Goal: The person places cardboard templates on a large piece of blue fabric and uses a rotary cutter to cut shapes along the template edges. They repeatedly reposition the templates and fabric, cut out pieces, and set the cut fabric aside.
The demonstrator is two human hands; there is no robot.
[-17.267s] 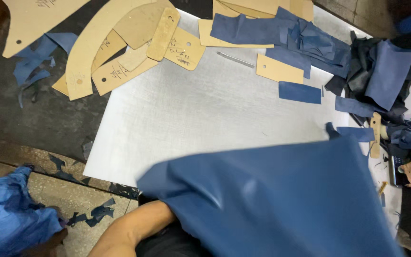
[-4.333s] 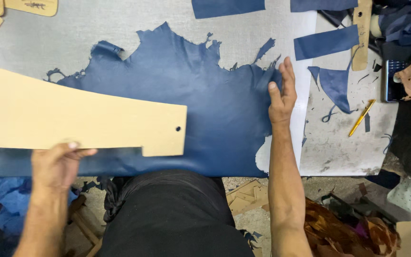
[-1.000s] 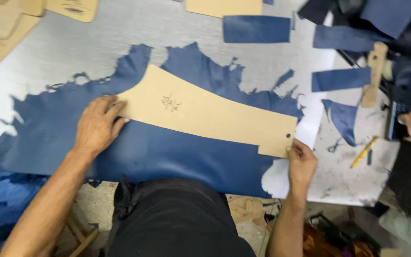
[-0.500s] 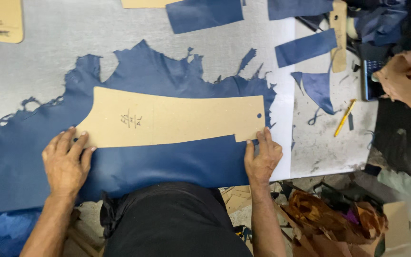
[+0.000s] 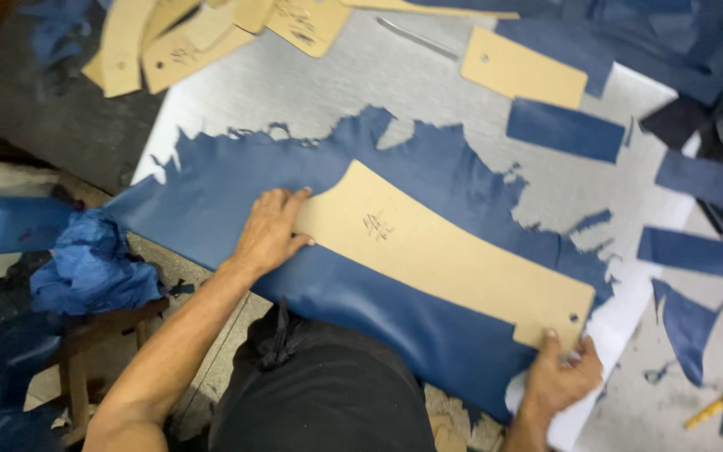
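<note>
Long tan cardboard pattern [image 5: 445,255] lies diagonally on the blue leather hide [image 5: 361,335], which is spread over the grey tabletop [image 5: 311,92]. Left hand [image 5: 269,230] is flat, fingers spread, pressing the pattern's wide end, likely to pin it against slipping. Right hand [image 5: 558,377] rests fingers on the narrow holed end at the hide's edge, steadying it. Cut blue strips [image 5: 566,130] and spare patterns [image 5: 525,67] lie beyond.

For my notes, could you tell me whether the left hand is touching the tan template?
Touching: the head view shows the left hand resting flat on the tan template's wide end.
</note>
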